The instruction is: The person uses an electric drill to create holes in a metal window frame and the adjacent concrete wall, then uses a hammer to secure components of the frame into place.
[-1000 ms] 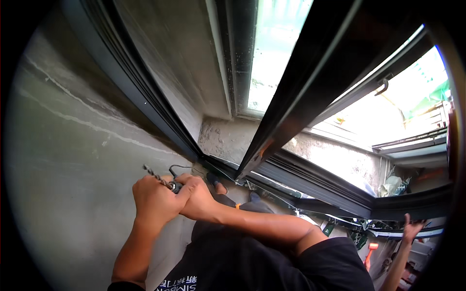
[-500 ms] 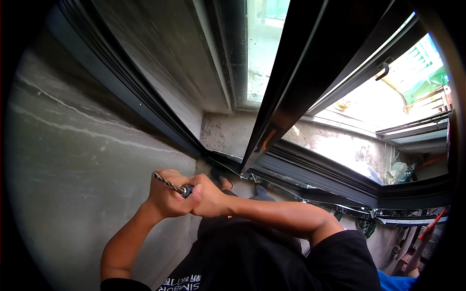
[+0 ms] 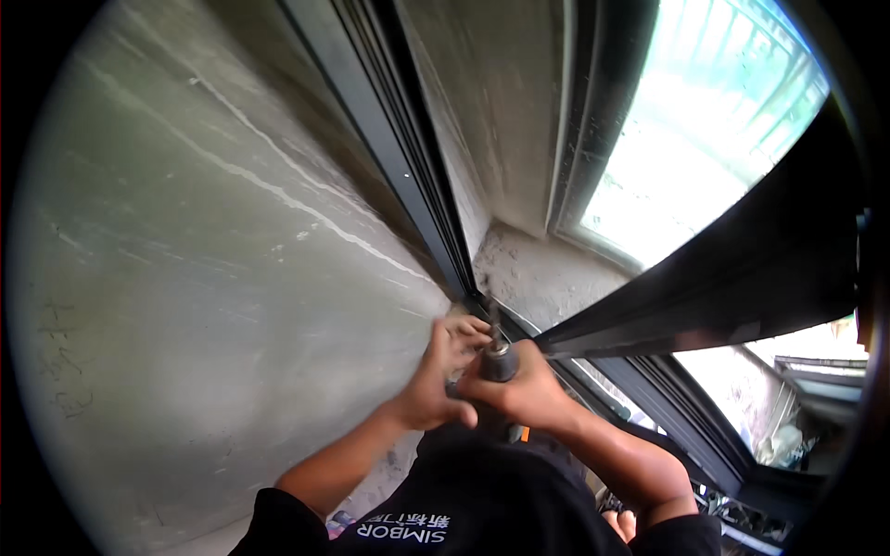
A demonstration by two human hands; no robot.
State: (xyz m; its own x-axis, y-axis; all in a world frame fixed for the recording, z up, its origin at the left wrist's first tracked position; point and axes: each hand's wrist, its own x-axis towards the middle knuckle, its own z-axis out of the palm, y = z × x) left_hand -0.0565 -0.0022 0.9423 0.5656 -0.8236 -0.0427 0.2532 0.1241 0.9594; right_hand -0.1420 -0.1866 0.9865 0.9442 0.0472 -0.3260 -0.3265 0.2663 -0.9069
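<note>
My right hand (image 3: 533,385) is wrapped around a dark power drill (image 3: 499,365) just behind its chuck. A spiral drill bit (image 3: 494,315) sticks out of the chuck toward the far side, its tip blurred. Beside the drill, on its left, my left hand (image 3: 434,372) has its fingers spread and holds nothing; whether its fingertips touch the drill I cannot make out. Most of the drill's lower body is hidden by my right hand and black shirt. Just beyond the bit stands a dark metal frame upright (image 3: 408,157).
A grey plastered wall (image 3: 204,306) with pale streaks fills the left side. To the right, a wide dark frame member (image 3: 714,287) slants across, with a bright window pane (image 3: 686,148) behind it. A dark bottom track (image 3: 681,408) runs off to the lower right.
My left hand has opened from its closed grip near the chuck. The bit has swung from pointing left to pointing away from me. The view has turned toward the wall.
</note>
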